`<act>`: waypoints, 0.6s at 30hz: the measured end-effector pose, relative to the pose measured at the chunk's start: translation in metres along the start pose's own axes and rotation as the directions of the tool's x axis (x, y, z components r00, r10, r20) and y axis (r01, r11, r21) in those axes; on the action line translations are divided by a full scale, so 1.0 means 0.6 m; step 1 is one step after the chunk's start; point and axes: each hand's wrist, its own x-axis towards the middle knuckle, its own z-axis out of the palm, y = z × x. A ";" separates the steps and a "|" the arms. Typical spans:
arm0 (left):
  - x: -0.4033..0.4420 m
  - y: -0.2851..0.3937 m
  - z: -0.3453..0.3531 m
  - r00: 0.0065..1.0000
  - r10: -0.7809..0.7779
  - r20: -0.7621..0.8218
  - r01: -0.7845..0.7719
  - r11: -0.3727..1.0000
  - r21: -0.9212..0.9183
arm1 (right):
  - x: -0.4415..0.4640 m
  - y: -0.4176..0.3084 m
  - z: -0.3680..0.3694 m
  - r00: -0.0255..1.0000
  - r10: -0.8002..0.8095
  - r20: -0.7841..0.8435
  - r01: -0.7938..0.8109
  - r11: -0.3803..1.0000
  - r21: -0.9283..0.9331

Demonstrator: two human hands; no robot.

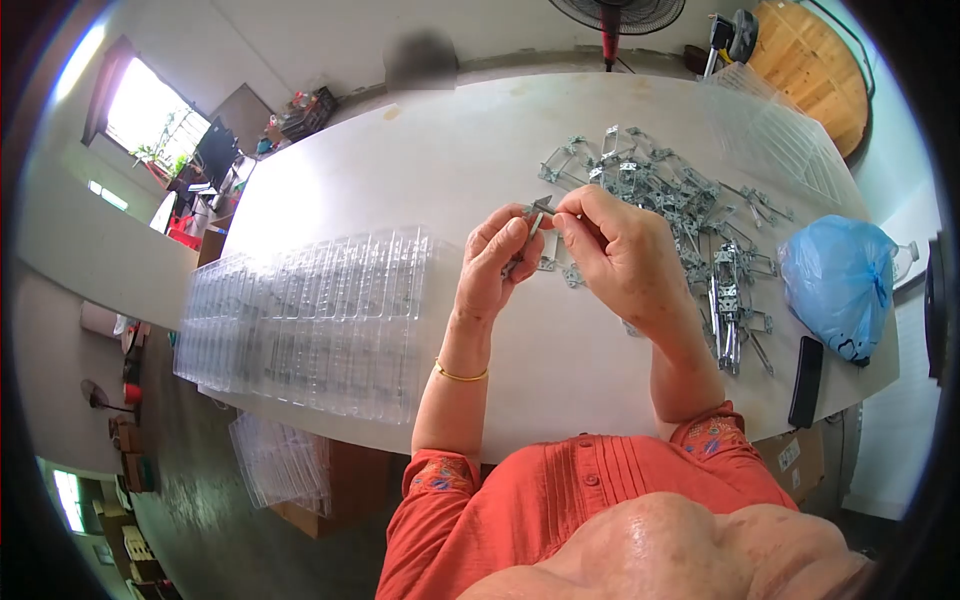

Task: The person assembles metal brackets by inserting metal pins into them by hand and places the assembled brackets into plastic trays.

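Above the middle of the table, my left hand (pixel 495 255) is closed around a small grey metal bracket (pixel 538 212), whose end sticks up past the thumb. My right hand (pixel 622 250) pinches at the upper end of the same piece with thumb and forefinger. Part of the bracket is hidden behind my fingers. Just beyond and to the right of my right hand spreads a tangled heap of similar metal brackets (pixel 690 205), some with long thin arms. A few loose pieces lie on the table under my hands.
Clear plastic trays (pixel 310 320) lie in rows at the left, with more trays (pixel 285 462) below the table edge. At the right are a blue plastic bag (pixel 838 285), a black phone (pixel 806 382) and another clear tray (pixel 780 135). A fan (pixel 615 15) stands behind the table (pixel 450 130).
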 end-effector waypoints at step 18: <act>-0.011 0.050 0.006 0.999 0.011 0.052 -0.032 0.905 0.424 | 0.008 0.008 0.018 0.970 0.178 0.163 -0.206 0.963 0.173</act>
